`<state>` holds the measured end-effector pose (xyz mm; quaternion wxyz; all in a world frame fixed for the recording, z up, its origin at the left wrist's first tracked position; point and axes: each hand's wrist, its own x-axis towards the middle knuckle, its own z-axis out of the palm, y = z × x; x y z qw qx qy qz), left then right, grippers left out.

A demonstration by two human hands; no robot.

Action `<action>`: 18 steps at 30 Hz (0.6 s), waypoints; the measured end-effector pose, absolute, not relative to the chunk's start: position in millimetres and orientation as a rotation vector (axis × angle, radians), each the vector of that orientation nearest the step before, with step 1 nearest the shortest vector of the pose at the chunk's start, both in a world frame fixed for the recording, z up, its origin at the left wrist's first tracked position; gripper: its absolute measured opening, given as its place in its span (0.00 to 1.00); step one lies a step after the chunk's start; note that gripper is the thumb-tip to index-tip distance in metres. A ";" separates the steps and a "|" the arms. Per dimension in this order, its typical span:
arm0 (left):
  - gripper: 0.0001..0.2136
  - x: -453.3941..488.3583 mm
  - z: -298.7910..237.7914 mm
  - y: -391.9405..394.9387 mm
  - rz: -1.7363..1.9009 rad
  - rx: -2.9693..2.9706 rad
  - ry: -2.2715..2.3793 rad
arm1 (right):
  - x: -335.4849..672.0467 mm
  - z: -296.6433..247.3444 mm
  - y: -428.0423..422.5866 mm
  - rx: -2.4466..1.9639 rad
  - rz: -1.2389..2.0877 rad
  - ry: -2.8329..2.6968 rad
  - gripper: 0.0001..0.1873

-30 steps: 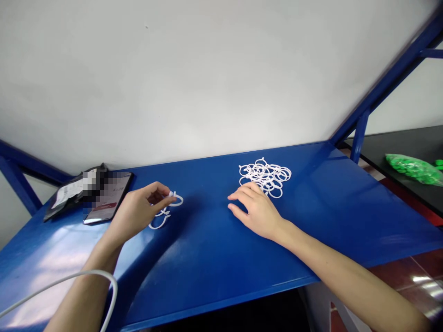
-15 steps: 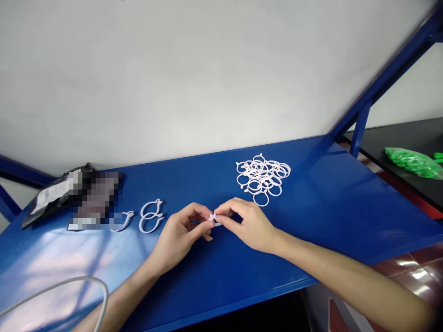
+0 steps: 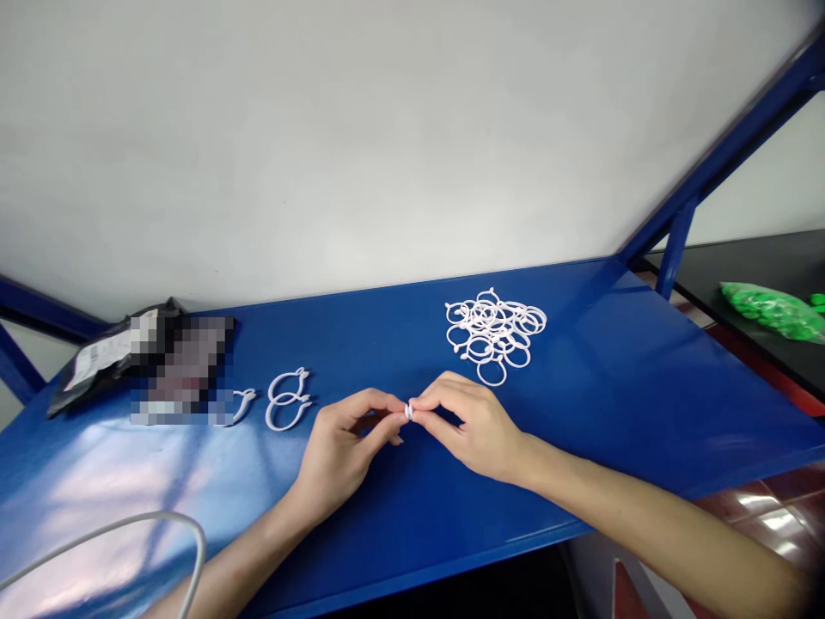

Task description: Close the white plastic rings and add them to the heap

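Over the front middle of the blue table, both hands meet fingertip to fingertip on a white plastic ring [image 3: 408,412]. Only a small part of it shows, with its ends between the fingers; the rest is hidden. My left hand [image 3: 345,443] pinches it from the left with thumb and index finger. From the right, my right hand [image 3: 473,425] pinches the other side the same way. Left of my left hand, two similar rings [image 3: 287,414] lie against each other, and another ring [image 3: 242,407] lies beside them. Behind my right hand is a loose pile of white rings [image 3: 493,322].
A black plastic package [image 3: 109,357] and a flat, partly blurred packet [image 3: 186,361] lie at the table's left back. A pale cable [image 3: 148,516] curves across the lower left. Blue frame bars [image 3: 676,241] rise at right, near a bag of green pieces [image 3: 770,311].
The ring's two knobby ends have come together between my fingertips, where a small gap showed before. The whole view has shifted slightly.
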<state>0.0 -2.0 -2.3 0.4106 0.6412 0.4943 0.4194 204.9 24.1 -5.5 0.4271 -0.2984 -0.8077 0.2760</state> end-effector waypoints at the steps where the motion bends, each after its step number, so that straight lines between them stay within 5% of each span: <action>1: 0.04 -0.6 -3.6 -3.2 1.056 1.648 1.241 | 205.4 -6.8 23.9 -0.723 0.670 -2.038 0.05; 10: 0.04 -6.1 -6.3 6.8 0.941 1.964 1.242 | 204.7 -9.8 32.8 -0.722 0.522 -2.153 0.06; 18: 0.17 -111.2 -3.7 60.5 0.567 2.462 1.810 | 247.7 -6.0 79.8 -1.021 0.003 -2.048 0.06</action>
